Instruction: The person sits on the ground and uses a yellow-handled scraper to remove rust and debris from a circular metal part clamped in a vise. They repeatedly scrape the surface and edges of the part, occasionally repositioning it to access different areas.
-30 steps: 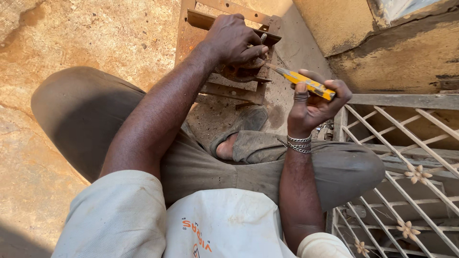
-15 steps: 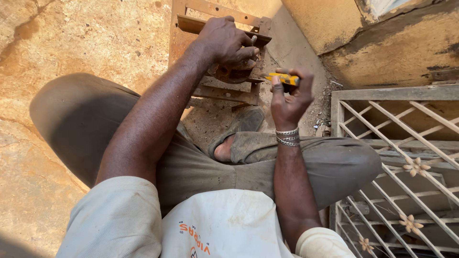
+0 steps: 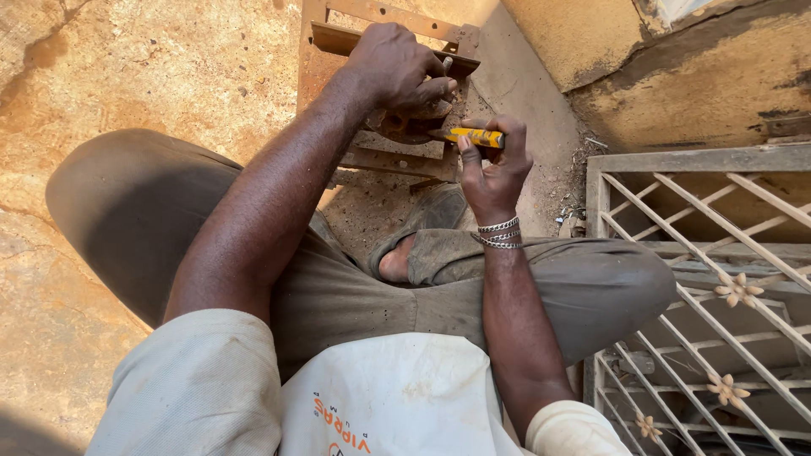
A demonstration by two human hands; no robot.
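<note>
- Head view looks down on a seated person, knees apart, working at a rusty metal frame (image 3: pixel 380 160) that lies on the ground ahead of them.
- Right hand (image 3: pixel 494 169) is curled tight around the yellow handle of a screwdriver (image 3: pixel 475 135), thumb along its underside; the tool lies nearly level, its tip pointing left toward the other hand.
- Left hand (image 3: pixel 397 67) is pressed down with fingers folded over a small rusty part (image 3: pixel 414 122) on the frame; what exactly the fingers clamp is hidden beneath them.
- Screwdriver tip meets that part just under the left fingers; the contact itself is too shadowed to tell.
- Silver bracelets (image 3: pixel 498 234) ring the right wrist.
- Near the right forearm a bare foot (image 3: pixel 395 263) shows from dusty trouser legs (image 3: pixel 591 287) crossed under the arms.
- A white apron (image 3: pixel 397 397) covers the person's chest at the bottom edge.
- To the right stands a pale metal grille (image 3: pixel 718 279) with small flower ornaments, close beside the right knee.
- Sandy, stained ground (image 3: pixel 127 67) spreads to the left, and a rough ochre wall (image 3: pixel 676 76) rises behind the grille.
</note>
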